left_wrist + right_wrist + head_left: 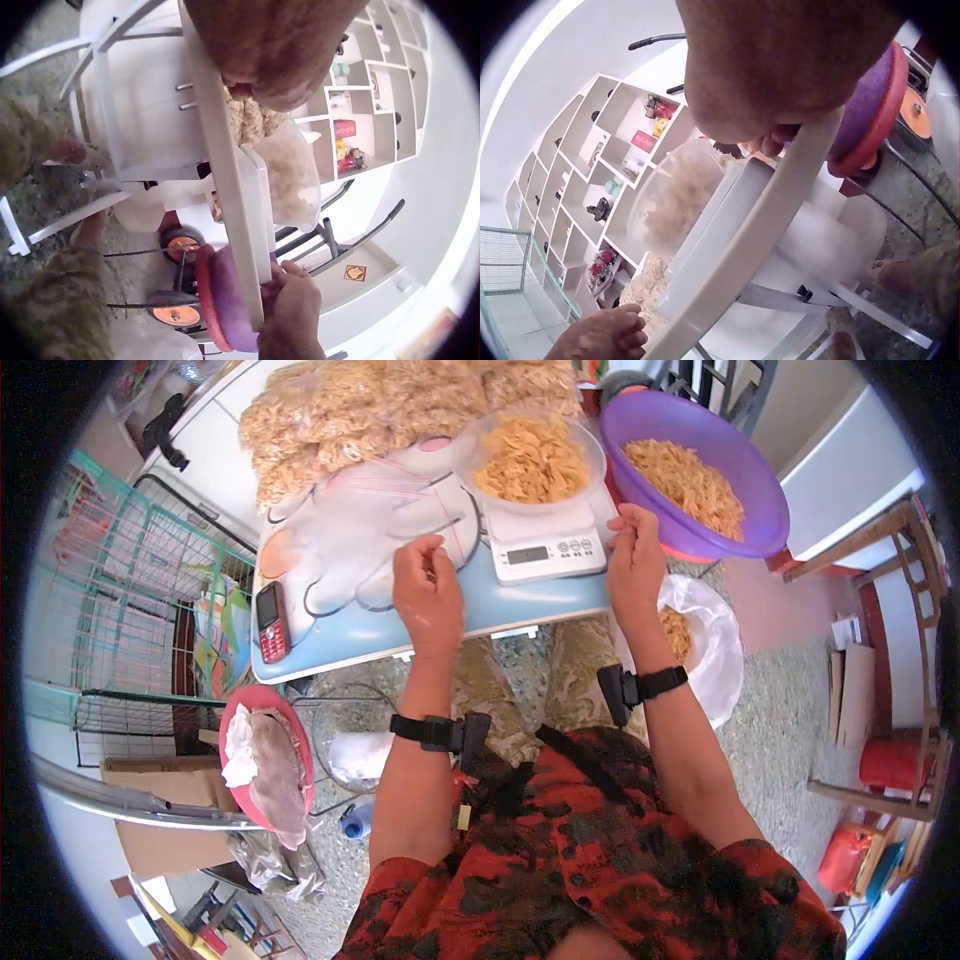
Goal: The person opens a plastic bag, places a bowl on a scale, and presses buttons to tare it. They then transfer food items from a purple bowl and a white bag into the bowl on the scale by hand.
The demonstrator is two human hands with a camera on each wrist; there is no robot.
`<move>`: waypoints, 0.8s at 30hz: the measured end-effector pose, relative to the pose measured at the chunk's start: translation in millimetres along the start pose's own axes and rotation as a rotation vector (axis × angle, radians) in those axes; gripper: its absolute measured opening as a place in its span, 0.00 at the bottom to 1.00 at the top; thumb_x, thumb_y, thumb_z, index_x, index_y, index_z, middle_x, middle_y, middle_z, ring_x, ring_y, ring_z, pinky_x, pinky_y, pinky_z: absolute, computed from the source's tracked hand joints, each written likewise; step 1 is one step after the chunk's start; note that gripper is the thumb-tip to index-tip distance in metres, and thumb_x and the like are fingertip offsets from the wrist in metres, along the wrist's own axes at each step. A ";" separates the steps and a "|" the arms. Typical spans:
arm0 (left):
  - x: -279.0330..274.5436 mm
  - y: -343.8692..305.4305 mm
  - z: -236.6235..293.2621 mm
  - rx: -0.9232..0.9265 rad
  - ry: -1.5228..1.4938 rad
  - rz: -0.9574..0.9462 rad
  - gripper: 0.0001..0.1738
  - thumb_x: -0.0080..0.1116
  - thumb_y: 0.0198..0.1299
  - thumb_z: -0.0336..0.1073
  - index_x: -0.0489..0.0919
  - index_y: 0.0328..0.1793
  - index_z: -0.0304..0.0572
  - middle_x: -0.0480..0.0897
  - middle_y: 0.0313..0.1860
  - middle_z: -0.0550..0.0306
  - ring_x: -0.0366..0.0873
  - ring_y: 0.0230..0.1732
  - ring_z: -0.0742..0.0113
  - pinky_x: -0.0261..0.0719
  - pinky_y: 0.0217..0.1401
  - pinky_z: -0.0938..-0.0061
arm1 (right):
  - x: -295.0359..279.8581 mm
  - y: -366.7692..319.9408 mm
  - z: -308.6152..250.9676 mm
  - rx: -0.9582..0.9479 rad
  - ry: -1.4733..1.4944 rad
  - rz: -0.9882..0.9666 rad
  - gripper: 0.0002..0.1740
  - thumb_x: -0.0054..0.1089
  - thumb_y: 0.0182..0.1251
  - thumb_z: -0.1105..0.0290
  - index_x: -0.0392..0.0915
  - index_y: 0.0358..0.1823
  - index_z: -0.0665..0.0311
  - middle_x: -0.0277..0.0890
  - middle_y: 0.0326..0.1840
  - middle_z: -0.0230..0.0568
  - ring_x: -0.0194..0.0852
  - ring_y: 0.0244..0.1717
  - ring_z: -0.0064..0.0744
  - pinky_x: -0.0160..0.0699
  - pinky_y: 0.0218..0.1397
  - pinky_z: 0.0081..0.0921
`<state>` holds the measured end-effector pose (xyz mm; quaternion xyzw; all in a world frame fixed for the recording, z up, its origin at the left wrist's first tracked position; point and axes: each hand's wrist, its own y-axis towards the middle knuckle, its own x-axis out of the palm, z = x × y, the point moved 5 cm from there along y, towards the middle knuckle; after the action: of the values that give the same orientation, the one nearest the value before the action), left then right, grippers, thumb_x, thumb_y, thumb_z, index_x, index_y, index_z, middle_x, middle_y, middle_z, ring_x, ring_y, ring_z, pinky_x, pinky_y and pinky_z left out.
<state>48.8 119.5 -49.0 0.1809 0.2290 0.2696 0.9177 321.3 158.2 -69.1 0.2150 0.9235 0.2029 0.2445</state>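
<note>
My left hand [428, 595] hovers over the table's front edge, left of a white kitchen scale [545, 563], its fingers loosely curled with nothing between them. Beside the scale's right side is my right hand [636, 560], also loosely curled and holding nothing visible. In the left wrist view the right hand [294, 304] shows at the table edge. A clear bowl [468, 460] of yellowish dried strips [535, 458] sits on the scale. Flat clear plastic bags [350, 525] lie on the table left of the scale.
Filled bags [340, 410] line the table's back. A purple basin [765, 510] with more strips stands at the right. A red phone [271, 622] lies at the left corner. Below are a white-lined container [722, 650] and a pink basin [228, 735] holding cloth.
</note>
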 end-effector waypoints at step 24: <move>0.3 -4.5 8.9 0.028 -0.084 -0.046 0.10 0.58 0.65 0.28 0.78 0.52 0.36 0.78 0.37 0.51 0.77 0.31 0.62 0.77 0.38 0.69 | 1.0 -2.4 -3.2 0.000 -0.047 -0.058 0.14 0.43 0.74 0.77 0.70 0.58 0.66 0.80 0.42 0.47 0.81 0.43 0.46 0.78 0.50 0.37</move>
<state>55.5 114.3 -43.8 0.1996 0.1982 0.2375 0.9298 318.1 155.9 -68.0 0.1927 0.9234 0.1908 0.2718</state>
